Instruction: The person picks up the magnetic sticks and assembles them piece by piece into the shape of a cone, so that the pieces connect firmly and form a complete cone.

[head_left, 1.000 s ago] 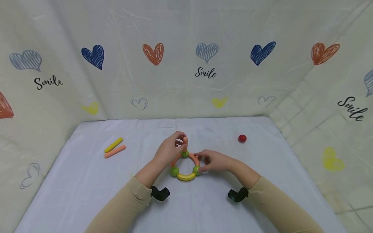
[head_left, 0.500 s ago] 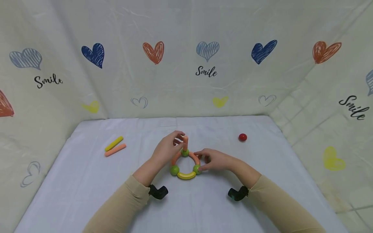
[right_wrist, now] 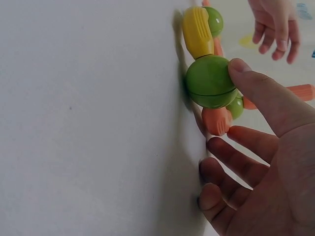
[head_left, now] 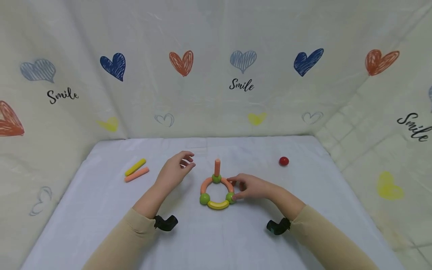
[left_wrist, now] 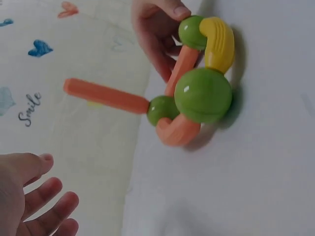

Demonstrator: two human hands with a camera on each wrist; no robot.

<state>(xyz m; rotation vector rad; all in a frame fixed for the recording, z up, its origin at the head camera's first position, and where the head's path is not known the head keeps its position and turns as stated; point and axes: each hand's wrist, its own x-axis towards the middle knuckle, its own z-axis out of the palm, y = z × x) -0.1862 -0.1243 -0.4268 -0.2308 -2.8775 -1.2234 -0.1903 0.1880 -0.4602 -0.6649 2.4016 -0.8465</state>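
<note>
A toy ring (head_left: 218, 204) made of green balls and curved rods, two orange and one yellow, lies on the white cloth. From its far green ball (head_left: 216, 179) a straight orange rod (head_left: 217, 167) stands upright. My right hand (head_left: 253, 186) steadies the ring at its right side. In the right wrist view its thumb presses the near green ball (right_wrist: 210, 81), while the index fingertip meets the curved orange rod (right_wrist: 216, 120). To the left of the ring, my left hand (head_left: 174, 169) hovers with loosely bent fingers and nothing in them.
A straight yellow rod (head_left: 135, 167) and a straight orange rod (head_left: 136, 174) lie side by side at the left of the table. A red ball (head_left: 284, 161) sits at the back right. Behind the table hangs a patterned curtain (head_left: 209, 93).
My left hand has let go of the upright orange rod and drawn away to the left. The rod stays standing in the ball. My right hand has kept its place on the ring.
</note>
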